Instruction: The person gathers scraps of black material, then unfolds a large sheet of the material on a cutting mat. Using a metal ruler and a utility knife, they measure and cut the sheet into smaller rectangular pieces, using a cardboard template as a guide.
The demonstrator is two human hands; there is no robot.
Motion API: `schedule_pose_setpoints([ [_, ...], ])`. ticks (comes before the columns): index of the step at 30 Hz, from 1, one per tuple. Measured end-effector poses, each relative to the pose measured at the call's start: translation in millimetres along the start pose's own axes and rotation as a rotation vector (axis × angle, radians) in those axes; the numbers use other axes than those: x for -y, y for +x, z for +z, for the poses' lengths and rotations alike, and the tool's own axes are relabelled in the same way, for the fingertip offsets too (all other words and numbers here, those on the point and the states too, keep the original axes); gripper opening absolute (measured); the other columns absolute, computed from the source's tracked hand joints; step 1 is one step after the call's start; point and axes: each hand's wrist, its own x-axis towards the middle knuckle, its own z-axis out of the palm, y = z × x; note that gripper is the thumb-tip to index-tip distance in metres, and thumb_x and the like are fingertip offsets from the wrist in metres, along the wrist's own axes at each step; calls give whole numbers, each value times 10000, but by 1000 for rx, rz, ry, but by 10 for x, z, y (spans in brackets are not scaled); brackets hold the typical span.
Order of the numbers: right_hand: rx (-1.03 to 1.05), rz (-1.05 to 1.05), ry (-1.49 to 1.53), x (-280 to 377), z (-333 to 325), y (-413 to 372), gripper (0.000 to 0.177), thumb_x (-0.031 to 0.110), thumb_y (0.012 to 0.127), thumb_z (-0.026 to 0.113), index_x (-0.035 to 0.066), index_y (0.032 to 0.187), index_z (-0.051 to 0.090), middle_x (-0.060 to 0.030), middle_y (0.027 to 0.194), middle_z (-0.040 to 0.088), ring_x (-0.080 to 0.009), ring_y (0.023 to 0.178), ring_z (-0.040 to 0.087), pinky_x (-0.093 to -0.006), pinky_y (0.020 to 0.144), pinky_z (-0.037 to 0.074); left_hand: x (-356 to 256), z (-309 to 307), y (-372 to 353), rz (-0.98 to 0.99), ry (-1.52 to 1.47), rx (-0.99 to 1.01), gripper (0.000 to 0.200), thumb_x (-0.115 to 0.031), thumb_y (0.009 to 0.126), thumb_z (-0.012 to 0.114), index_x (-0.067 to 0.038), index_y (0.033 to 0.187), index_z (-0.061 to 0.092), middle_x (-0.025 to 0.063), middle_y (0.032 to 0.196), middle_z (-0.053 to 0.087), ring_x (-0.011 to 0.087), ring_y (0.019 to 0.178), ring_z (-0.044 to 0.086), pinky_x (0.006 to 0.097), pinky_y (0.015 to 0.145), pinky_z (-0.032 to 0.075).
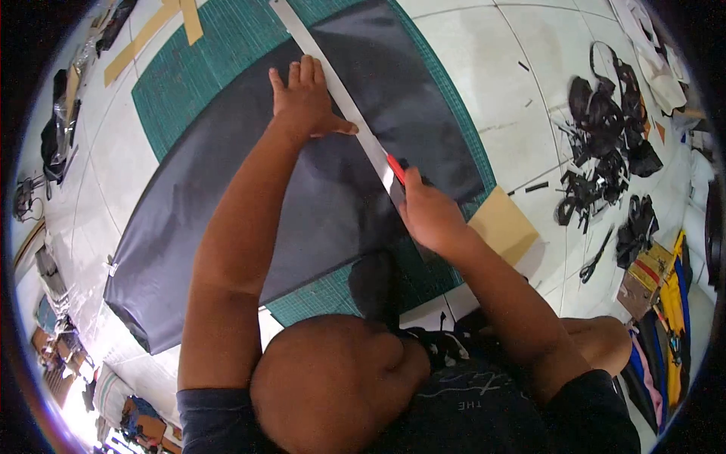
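Note:
Black sheet material [227, 204] lies over a green cutting mat [181, 98]. Across it runs a long metal ruler [344, 91], slanting from the top toward the lower right. My left hand [306, 102] is spread with its fingers apart, pressing on the ruler's left edge and the black sheet. On the right, my right hand [431, 208] is wrapped round a red cutter [396, 168], whose tip is at the ruler's right edge. The blade itself is too small to make out.
Tan board [505, 227] sits under the mat's right side. Black scraps [601, 151] are heaped on the white tiled floor [522, 98], with scissors [597, 257] below them. A cardboard box [648, 280] stands at the far right. Tan strips [144, 41] lie at the upper left.

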Motion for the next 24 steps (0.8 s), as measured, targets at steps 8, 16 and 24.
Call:
schedule_pose_setpoints([
  [8,214,180,-50,-527,345,-1156,353,162,911,550,15,1150,335,-274,812,648,-467,795,649,-568,703,504,-13,-75,-31,-12,8,37,1440,-811,535,740,25,1535,128,174,1604,157,330,1494,148,624,1163,133],
  [16,279,269,-135,-667,424,-1452,310,169,910,528,23,1125,359,-268,849,656,-466,807,652,-573,715,500,18,-47,-33,-19,-47,47,1427,-763,544,781,21,1536,121,171,1610,132,331,1493,146,635,1132,225],
  [24,136,79,-75,-303,-499,-1174,335,198,926,534,27,1163,372,-267,834,655,-461,780,654,-579,684,501,38,17,-43,-5,-152,16,1413,-703,559,815,23,1538,100,170,1614,99,355,1490,132,602,1080,342],
])
